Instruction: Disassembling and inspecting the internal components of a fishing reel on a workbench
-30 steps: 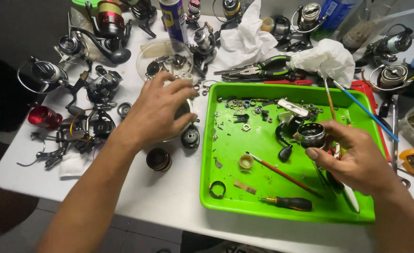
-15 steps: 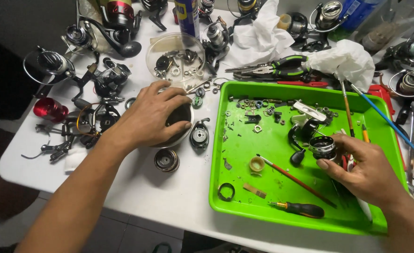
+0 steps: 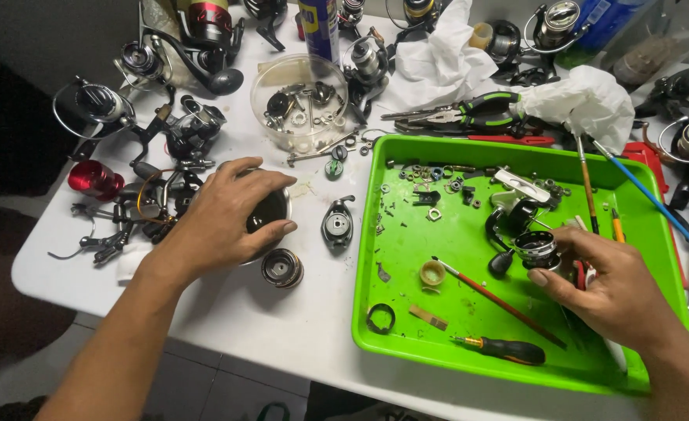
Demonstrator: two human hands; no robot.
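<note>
left hand [image 3: 231, 214]: fingers curled down over dark round container [image 3: 268, 210], centre-left of frame on white table [image 3: 298, 312], gripping its top | right hand [image 3: 613, 288]: thumb and fingers pinched on silver reel spool [image 3: 535, 245] of black reel body [image 3: 508, 222], right-centre inside green tray [image 3: 407, 343] | loose spool [image 3: 282, 267] just below left hand

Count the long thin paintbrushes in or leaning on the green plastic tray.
3: red-handled brush lying inside the green plastic tray; brown-handled brush and blue-handled brush leaning over its right rim.
</note>
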